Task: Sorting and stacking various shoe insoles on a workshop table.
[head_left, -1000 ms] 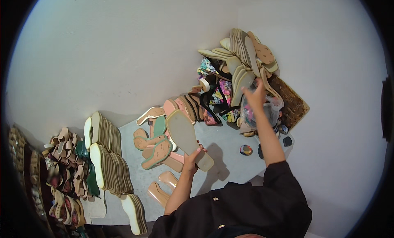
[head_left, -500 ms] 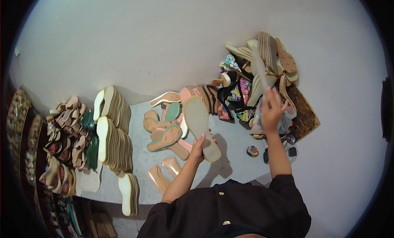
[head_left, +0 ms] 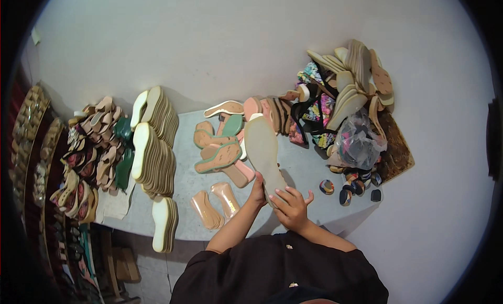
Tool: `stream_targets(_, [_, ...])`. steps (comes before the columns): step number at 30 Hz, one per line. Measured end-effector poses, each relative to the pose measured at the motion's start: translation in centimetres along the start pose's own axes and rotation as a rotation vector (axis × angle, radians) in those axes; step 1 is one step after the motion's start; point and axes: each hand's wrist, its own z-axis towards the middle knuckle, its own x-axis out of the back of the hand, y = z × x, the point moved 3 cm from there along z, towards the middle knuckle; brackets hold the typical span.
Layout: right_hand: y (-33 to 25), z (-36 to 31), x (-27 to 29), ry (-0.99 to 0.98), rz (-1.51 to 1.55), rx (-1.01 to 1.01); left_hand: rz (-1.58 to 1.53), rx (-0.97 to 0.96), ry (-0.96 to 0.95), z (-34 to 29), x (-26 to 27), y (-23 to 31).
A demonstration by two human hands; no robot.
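My left hand (head_left: 257, 193) is closed round the edge of a long, pale beige shoe sole (head_left: 263, 152), which I hold up over the table. The sole is tilted, its broad toe end pointing away from me. A whiter edge peeks out behind that toe end; I cannot tell whether it is a second sole in my grip. My right hand (head_left: 291, 208) grips the narrow heel end with its fingers lying on top, the little finger sticking out to the right. Its thumb is hidden.
Tall stacks of cream soles (head_left: 152, 162) stand left of a heap of green and tan insoles (head_left: 220, 155). Clear-wrapped insoles (head_left: 207, 209) lie near the front edge. At right are piled soles and straps (head_left: 319, 105), a plastic bag (head_left: 361, 141) and small striped rolls (head_left: 346, 194).
My right hand has come back from the pile at the right, where it held a blurred, pale, sole-like piece, and is now on the heel end of the sole in my left hand.
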Motion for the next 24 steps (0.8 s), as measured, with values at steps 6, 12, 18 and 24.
stream_targets(6, [-2.5, -1.1, -2.4, -0.078, 0.118, 0.038, 0.080, -0.026, 0.112, -4.3, 0.5, 3.4])
stream_targets(12, [-4.9, -1.2, -4.7, -0.081, 0.588, -0.267, 0.161, -0.163, 0.195, -9.9, 2.6, 8.4])
stream_targets(18, [-12.6, 1.2, -10.2, -0.696, 1.432, -0.690, 0.376, -0.189, 0.219, -16.7, 5.2, 13.6])
stream_targets(24, [-22.6, 3.0, -16.6, -0.585, 1.365, -0.608, 0.619, -0.520, 0.564, -23.8, 6.9, 22.7])
